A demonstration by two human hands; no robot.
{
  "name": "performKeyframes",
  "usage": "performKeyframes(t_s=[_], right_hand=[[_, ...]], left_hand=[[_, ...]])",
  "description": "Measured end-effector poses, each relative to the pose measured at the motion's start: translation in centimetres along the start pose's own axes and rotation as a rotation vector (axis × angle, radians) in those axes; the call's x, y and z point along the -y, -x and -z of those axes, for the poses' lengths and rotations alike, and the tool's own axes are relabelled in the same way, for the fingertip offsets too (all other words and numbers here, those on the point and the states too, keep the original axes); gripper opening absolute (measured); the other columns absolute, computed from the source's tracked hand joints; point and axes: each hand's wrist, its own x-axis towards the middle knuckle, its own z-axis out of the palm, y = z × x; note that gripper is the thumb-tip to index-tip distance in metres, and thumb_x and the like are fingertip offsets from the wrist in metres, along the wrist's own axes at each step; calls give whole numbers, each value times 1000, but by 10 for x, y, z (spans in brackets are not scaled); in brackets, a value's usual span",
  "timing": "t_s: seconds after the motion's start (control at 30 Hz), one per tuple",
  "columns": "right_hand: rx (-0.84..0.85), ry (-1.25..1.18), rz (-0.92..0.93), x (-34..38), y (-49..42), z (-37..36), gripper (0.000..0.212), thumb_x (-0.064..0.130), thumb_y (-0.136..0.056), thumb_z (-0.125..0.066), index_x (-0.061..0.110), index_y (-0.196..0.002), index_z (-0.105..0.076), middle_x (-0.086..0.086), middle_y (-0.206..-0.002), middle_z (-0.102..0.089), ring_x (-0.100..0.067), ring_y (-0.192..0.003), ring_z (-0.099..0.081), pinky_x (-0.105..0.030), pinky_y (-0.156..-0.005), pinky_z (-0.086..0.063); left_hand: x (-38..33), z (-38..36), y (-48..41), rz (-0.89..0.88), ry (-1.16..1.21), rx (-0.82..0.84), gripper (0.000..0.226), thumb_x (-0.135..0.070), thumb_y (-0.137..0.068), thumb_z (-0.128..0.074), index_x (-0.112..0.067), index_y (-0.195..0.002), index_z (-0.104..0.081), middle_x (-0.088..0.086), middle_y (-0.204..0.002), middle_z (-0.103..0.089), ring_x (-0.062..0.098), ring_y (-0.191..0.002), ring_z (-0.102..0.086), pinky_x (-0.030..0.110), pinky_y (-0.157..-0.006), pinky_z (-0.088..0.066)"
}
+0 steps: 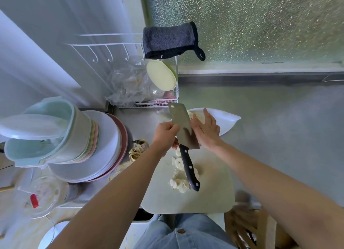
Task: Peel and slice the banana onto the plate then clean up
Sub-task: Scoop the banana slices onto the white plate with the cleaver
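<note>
A steel cleaver (pixel 181 121) with a black handle is raised over the far end of the pale cutting board (pixel 204 198). My left hand (pixel 165 135) pinches the blade from its left side, and the handle hangs free toward me. My right hand (pixel 206 129) lies flat against the blade's right face, fingers stretched over the white plate (pixel 226 121). A few banana slices (pixel 190 114) show at the plate's left end, behind the blade. More slices (pixel 178 182) lie in a loose pile on the board under the handle. The banana peel (pixel 137 150) sits left of the board.
A stack of plates and pastel bowls (pixel 104 141) stands close on the left. Behind it is a white wire rack (pixel 130 72) with plastic bags and a green lid, and a grey mitt (pixel 169 40) hangs above. A clear plastic lid (pixel 42 196) lies front left, a wooden chair (pixel 251 228) front right.
</note>
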Motion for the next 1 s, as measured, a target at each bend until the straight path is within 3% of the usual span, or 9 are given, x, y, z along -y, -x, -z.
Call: performKeyframes(t_s=[0.27, 0.4, 0.53, 0.63, 0.73, 0.77, 0.83, 0.9, 1.0], right_hand=[[77, -417, -144, 21, 12, 8, 60, 51, -99, -27, 31, -151, -5, -1, -159, -10, -23, -146, -2, -44, -116, -4], [104, -310, -91, 16, 24, 13, 61, 54, -98, -25, 31, -151, -5, 3, -160, -2, -22, -147, 2, -45, -118, -5], [88, -208, -35, 3, 27, 8, 66, 59, -96, -27, 35, -150, 2, 5, -160, -1, -11, -146, 6, -40, -116, 3], [20, -300, 11, -2, 32, 12, 74, 70, -81, -27, 35, -147, -26, 11, -156, -15, -6, -144, -3, -38, -115, -1], [-52, -436, 68, -7, 42, 19, 46, 62, -83, -42, 40, -118, -62, 15, -129, -38, -5, -120, -40, -31, -107, -20], [-25, -419, 84, -9, 45, 21, 41, 56, -83, -53, 38, -120, -59, 10, -115, -43, -6, -104, -49, -29, -100, -30], [84, -296, 112, -11, 56, 21, 65, 47, -80, -68, 35, -137, -40, 5, -91, -50, -7, -79, -53, -25, -78, -41], [153, -204, 107, -11, 65, 14, 83, 42, -79, -72, 33, -146, -23, 4, -80, -56, -12, -78, -59, -29, -77, -47], [76, -154, 116, -11, 76, 1, 69, 22, -86, -60, 22, -146, -26, 10, -75, -52, -17, -77, -57, -31, -73, -45]], left_hand=[[-6, -5, 5, -26, -90, 7, 21, -11, -82, -47, 6, -76, -59, 18, -58, -62, 25, -42, -55, 26, -45, -44], [-8, -7, 5, -23, -88, -13, 22, -11, -85, -46, -4, -72, -62, 14, -55, -62, 26, -43, -57, 26, -47, -47], [-9, -10, 7, -2, -67, -26, 24, -9, -86, -46, 6, -83, -63, 18, -59, -63, 25, -41, -59, 25, -45, -46], [-5, -12, 6, 16, -47, -49, 24, -7, -85, -46, 11, -87, -61, 16, -60, -61, 25, -40, -59, 34, -50, -53], [-2, -10, 7, 15, -28, -62, 25, -6, -85, -43, 12, -91, -59, 21, -71, -63, 26, -44, -62, 41, -61, -55], [-2, -10, 9, 15, -29, -62, 25, -7, -85, -42, 10, -93, -59, 21, -73, -66, 28, -48, -65, 42, -63, -56], [-4, -13, 13, 9, -50, -76, 22, -8, -86, -41, 4, -87, -59, 20, -74, -70, 30, -58, -69, 45, -68, -58], [-5, -16, 18, -1, -45, -78, 19, -7, -84, -41, -1, -82, -59, 18, -73, -70, 32, -61, -70, 48, -73, -58], [-3, -23, 28, -45, -12, -2, 22, -7, -86, -43, -2, -91, -64, 14, -76, -72, 33, -63, -71, 55, -78, -56]])
